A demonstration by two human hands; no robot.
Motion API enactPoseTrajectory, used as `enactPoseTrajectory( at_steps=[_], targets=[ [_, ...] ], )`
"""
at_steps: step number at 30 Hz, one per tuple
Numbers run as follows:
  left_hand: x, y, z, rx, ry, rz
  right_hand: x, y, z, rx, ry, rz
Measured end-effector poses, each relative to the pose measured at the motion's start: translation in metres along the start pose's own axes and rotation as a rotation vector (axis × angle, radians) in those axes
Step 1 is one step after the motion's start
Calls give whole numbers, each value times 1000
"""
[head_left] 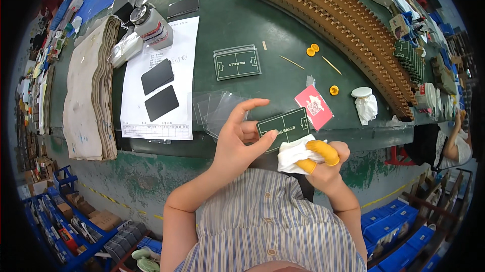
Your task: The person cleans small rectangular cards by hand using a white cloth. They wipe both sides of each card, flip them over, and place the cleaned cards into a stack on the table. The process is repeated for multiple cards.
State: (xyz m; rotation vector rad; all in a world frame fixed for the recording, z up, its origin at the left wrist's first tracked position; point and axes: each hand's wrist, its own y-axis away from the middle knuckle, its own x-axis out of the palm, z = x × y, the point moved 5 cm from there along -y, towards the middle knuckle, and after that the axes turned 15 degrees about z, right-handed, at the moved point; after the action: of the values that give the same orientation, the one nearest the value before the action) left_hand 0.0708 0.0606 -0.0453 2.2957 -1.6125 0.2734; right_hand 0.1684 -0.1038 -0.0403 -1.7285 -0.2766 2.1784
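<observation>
My left hand (pixel 237 143) grips a dark green card (pixel 287 124) printed with white pitch lines, thumb on its face. It is held just off the table's near edge. My right hand (pixel 329 171) wears yellow finger cots (pixel 323 151) and pinches a bunched white cloth (pixel 292 156) against the card's lower right side. Beyond the hands lies a pink card (pixel 316 109) with a white printed pattern. Clear plastic sleeves (pixel 216 113) are spread beside my left hand. Farther back sits a stack of similar green cards (pixel 237 63).
A brown slotted rack (pixel 328 24) curves along the right, with green cards (pixel 410 65) at its far end. Loose yellow finger cots (pixel 313 50), wooden picks (pixel 332 65) and a white cloth bundle (pixel 366 108) lie nearer. Leftward are a metal bottle (pixel 154 29), black cards (pixel 161 103) on paper and stacked cloths (pixel 88 90).
</observation>
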Motion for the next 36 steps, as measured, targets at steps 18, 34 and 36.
enactPoseTrajectory(
  at_steps=[18,34,36],
  targets=[
    [0,6,-9,22,-12,-37,-26,20,-37,257,86,-130],
    [8,0,-7,12,-43,-17,-46,10,-98,624,196,166],
    [10,-3,-7,-12,-4,11,-50,10,-97,621,131,161]
  ],
)
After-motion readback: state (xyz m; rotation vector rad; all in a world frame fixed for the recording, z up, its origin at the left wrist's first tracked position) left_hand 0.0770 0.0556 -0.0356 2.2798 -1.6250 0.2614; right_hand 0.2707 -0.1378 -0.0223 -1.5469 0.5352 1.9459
